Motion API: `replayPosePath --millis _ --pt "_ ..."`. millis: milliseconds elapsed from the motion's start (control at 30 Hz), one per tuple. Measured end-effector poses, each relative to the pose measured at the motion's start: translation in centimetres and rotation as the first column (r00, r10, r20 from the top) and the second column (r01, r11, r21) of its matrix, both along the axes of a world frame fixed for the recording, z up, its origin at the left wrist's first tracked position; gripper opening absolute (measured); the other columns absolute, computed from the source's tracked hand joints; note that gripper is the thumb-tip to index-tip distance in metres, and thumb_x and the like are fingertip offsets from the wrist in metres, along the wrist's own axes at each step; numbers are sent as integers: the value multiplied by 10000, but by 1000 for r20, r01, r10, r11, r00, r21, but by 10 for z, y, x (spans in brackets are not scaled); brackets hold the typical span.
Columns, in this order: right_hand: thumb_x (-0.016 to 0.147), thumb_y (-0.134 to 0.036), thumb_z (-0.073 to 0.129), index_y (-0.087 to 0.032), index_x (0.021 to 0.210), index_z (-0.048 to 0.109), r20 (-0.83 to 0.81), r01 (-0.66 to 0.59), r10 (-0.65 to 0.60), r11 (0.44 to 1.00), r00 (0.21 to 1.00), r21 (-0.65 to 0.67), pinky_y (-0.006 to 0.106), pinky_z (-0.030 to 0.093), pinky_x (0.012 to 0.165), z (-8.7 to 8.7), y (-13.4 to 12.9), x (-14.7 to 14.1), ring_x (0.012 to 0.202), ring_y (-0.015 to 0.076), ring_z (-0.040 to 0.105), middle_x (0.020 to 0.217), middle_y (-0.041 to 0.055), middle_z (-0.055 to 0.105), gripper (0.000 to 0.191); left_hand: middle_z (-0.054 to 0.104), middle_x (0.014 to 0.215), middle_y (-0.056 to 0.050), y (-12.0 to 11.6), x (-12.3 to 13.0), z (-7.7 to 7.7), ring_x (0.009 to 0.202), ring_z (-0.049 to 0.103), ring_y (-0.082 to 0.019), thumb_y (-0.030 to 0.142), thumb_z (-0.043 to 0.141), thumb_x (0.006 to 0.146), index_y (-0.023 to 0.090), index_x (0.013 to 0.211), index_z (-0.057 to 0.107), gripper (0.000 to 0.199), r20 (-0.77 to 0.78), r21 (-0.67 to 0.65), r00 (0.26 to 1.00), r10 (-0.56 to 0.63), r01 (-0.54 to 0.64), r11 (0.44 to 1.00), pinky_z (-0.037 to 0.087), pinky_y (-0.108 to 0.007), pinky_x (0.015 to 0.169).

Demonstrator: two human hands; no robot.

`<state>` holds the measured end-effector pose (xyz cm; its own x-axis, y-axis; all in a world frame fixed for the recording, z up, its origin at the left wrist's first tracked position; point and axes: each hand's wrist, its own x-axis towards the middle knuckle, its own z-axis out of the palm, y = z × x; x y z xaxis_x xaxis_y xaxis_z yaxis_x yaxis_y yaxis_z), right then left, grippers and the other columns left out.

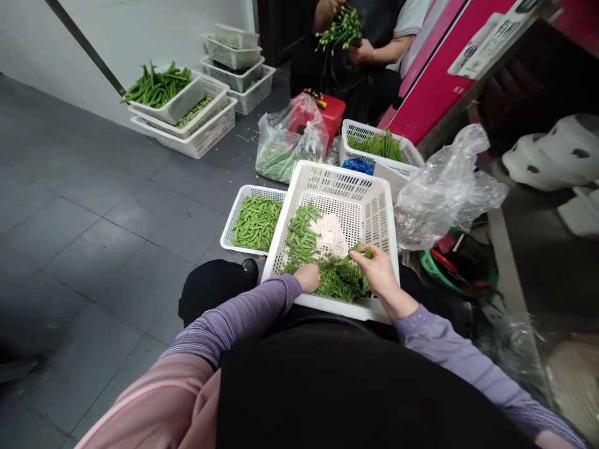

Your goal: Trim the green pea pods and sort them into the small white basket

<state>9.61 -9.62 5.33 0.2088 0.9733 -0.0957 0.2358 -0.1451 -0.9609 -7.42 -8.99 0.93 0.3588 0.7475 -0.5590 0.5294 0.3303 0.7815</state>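
Observation:
A large white plastic basket [390,218] rests on my lap. Inside it, green pea pods [303,232] lie at the left, and a heap of fine green trimmings [344,280] covers the near side. My right hand [381,274] is closed in a pinch on a few pea pods [352,254] above the trimmings. At the near left of the basket, my left hand [307,277] is curled closed beside the trimmings; its fingertips are hidden. A pale pink patch [330,232] shows in the basket's middle. Left of the basket, a smaller white basket [228,234] holds many pea pods.
Stacked white baskets [201,146] with green peppers [159,86] stand at the back left. Beyond my basket are a clear bag of greens [281,156], a red box [334,115] and another basket [412,149]. A crumpled plastic bag [440,187] lies right. A person's hands [362,53] hold flowering stems opposite.

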Motion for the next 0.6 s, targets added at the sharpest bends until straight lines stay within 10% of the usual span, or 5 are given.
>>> replayPosePath --millis 133,233,400,500,600 --pt "585 -385 696 -189 631 475 -87 -24 16 996 996 -89 215 250 424 1 -1 6 420 67 311 507 -64 435 299 564 1048 -72 1 2 12 765 571 -114 80 546 659 146 1033 549 380 167 142 981 -100 77 987 462 -209 668" --pt "628 -415 656 -198 686 477 -89 -40 27 988 996 -151 217 214 386 -4 -7 4 376 66 250 463 -81 367 288 591 855 -41 1 6 24 545 528 -77 250 430 781 125 973 562 264 271 64 934 -234 225 972 412 -186 478" --pt "727 -410 573 -177 998 564 469 -211 158 975 869 63 259 358 496 0 -10 11 553 140 462 725 34 526 357 496 518 30 -1 0 29 451 417 -67 240 416 732 133 632 582 221 77 272 950 -304 274 923 308 -185 457" --pt "767 -391 544 -219 1027 580 727 -610 429 792 536 -17 261 382 576 10 -7 18 726 172 520 911 78 546 314 444 446 39 -3 -5 33 459 354 -70 223 479 664 138 519 565 188 -51 488 929 -366 343 803 257 -205 466" --pt "801 -363 510 -214 813 597 642 -830 697 533 318 -167 233 365 572 17 -2 17 686 139 506 788 35 542 173 448 451 39 -7 -7 39 459 334 -69 225 491 672 142 512 565 195 -68 574 915 -398 362 735 253 -208 478"
